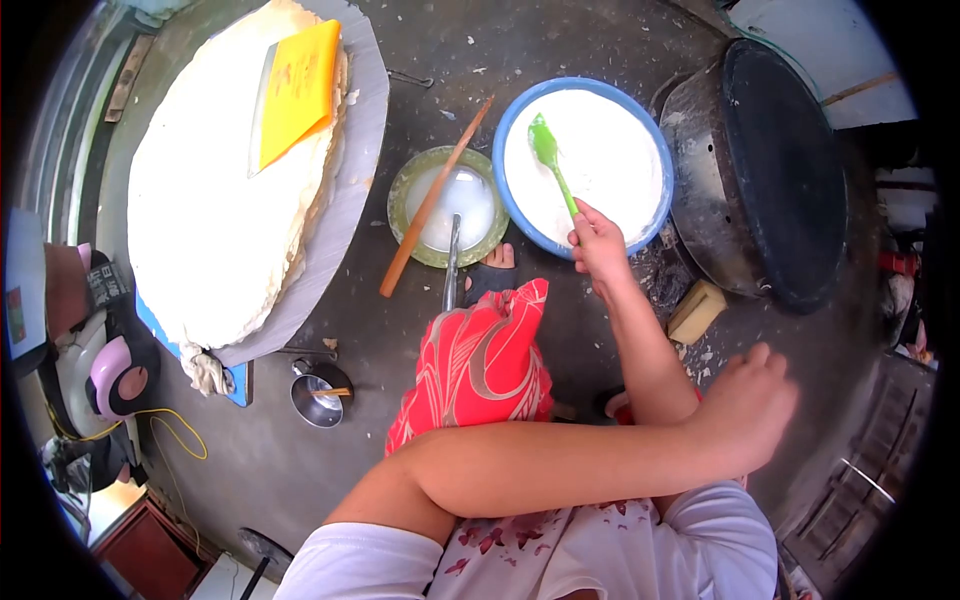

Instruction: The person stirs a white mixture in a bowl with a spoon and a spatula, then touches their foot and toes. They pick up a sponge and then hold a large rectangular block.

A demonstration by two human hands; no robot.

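Observation:
My right hand (600, 245) grips the handle of a green spatula (545, 145). The spatula's head is over the white contents, which look like flour, of a round blue basin (500, 180). My left arm crosses over my right forearm. At its end my left hand (748, 408) is curled into a loose fist, slightly blurred, with no object visible in it. Left of the basin stands a green bowl (402, 205) of milky liquid. A metal-handled utensil (452, 265) dips into that liquid, its lower end hidden. Across the bowl lies a wooden stick (425, 212).
At left, a large stack of thin pale sheets (220, 190) lies on a board, with a yellow packet (305, 90) on top. A dark-lidded drum (785, 180) and yellowish block (697, 312) are at right. Red patterned cloth (470, 370) covers my knee; a small pot (320, 405) stands left.

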